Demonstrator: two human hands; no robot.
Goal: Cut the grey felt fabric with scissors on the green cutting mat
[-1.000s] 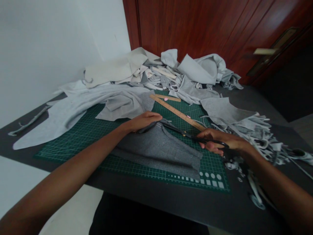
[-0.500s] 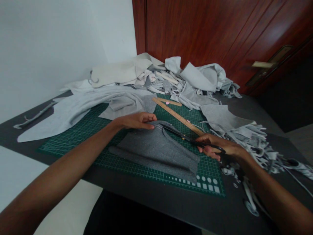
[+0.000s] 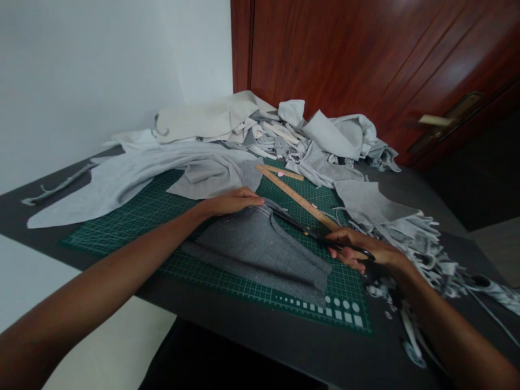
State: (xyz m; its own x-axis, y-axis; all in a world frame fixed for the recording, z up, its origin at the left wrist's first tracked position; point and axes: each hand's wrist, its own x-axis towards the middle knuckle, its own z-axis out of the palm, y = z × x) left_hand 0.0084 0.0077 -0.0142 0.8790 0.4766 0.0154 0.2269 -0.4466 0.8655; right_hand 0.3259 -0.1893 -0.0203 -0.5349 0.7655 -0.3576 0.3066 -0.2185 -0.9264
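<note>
A dark grey piece of fabric (image 3: pixel 260 249) lies folded over the green cutting mat (image 3: pixel 227 279). My left hand (image 3: pixel 235 200) grips its far edge, thumb and fingers pressed together on the cloth. In my right hand (image 3: pixel 347 246) are black-handled scissors (image 3: pixel 306 230), fingers through and around the handles. Their blades point left along the fabric's upper right edge, close to my left fingertips. A wooden ruler (image 3: pixel 298 197) lies slantwise on the mat just behind the scissors, with a shorter wooden strip (image 3: pixel 286 173) at its far end.
Light grey cloth (image 3: pixel 101 184) spreads along the left and back. A heap of pale scraps (image 3: pixel 280 135) lies against the door (image 3: pixel 345 54). Cut strips (image 3: pixel 430 254) are piled on the right beside my forearm. The dark table's front edge runs near my lap.
My left hand has shifted slightly right along the fabric's far edge, its fingers now straighter and closer together. The scissors have hardly moved. The whole view has tilted a little.
</note>
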